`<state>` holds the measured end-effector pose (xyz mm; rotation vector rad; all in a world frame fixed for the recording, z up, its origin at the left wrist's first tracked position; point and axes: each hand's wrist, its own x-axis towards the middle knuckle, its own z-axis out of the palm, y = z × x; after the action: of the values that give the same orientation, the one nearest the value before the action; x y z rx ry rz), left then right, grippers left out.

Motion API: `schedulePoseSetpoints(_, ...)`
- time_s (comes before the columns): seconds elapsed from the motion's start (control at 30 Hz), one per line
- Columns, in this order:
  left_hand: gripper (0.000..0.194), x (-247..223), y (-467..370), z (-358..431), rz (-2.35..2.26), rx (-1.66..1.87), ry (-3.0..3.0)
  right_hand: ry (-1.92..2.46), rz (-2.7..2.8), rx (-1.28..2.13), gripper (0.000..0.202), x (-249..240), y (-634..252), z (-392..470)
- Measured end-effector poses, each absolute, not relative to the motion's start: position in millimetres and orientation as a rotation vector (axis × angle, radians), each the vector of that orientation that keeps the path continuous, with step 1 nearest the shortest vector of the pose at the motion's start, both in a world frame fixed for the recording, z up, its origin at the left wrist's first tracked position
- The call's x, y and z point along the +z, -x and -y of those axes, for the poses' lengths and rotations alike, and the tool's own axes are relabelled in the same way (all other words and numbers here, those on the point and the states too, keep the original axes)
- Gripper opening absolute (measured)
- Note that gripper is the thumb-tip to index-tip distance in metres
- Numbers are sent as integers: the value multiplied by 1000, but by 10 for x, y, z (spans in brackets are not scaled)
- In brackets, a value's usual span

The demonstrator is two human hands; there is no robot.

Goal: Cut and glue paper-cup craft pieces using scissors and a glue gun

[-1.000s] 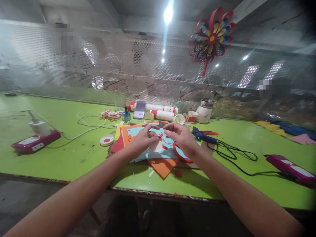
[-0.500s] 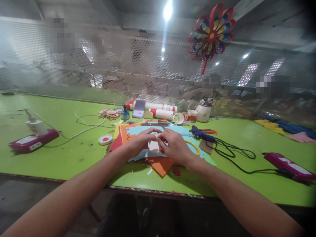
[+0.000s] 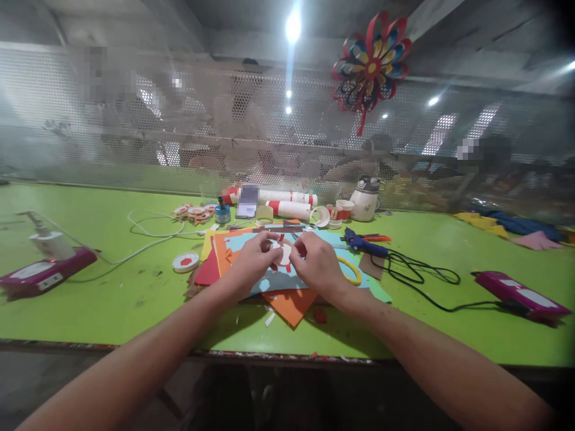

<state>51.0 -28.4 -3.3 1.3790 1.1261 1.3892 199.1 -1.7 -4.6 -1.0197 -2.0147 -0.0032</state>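
Between my two hands is a small white paper disc [image 3: 285, 254] with red bits at its edge. My left hand [image 3: 260, 257] pinches its left side between thumb and fingers. On the right, my right hand [image 3: 317, 260] has its fingers curled at the disc's other side; its fingertips are partly hidden. Beneath both hands lie light blue paper sheets [image 3: 294, 282], over an orange sheet [image 3: 291, 306]. A yellow ring [image 3: 353, 272], perhaps a tape roll or scissor handle, lies right of my right hand. A round white piece with a red centre [image 3: 185, 262] rests at the left.
A blue glue gun [image 3: 366, 244] with a black cord lies at the right. Purple power strips [image 3: 49, 272] stand at both sides. Behind are a blue bottle [image 3: 222, 213], a phone [image 3: 247, 202], paper-cup tubes [image 3: 287, 209] and a white jug [image 3: 365, 200].
The white disc has turned so its round face shows, and red bits appear at its edge. My left fingers have shifted on it. The whole view has swung slightly right.
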Motion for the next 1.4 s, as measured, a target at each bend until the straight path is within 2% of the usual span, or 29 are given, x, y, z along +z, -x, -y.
schedulePoseSetpoints(0.1, 19, -34, -481, 273, -1166, 1465, -1377, 1020, 2021, 128, 20, -70, -1957, 64)
schedulePoseSetpoints(0.37, 13, -2, -476, 292, -1203, 1478, -1429, 977, 1982, 384, 29, -31, -1935, 117)
schedulePoseSetpoints(0.57, 14, -24, -488, 294, -1168, 1432, -1496, 880, 1932, 520, 19, 7, -1981, 49)
schedulePoseSetpoints(0.7, 15, -33, -477, 292, -1167, 1396, -1559, 834, 1883, 671, 20, 13, -1983, 31)
schedulePoseSetpoints(0.97, 12, -55, -459, 289, -1204, 1387, -1646, 793, 1608, 1238, 36, -3, -1965, -44)
schedulePoseSetpoints(1.13, 11, -76, -457, 274, -1193, 1398, -1674, 753, 1435, 1544, 37, 8, -1981, -45)
schedulePoseSetpoints(1.4, 25, -103, -449, 258, -1084, 1403, -1675, 663, 1352, 1777, 27, 44, -2023, -74)
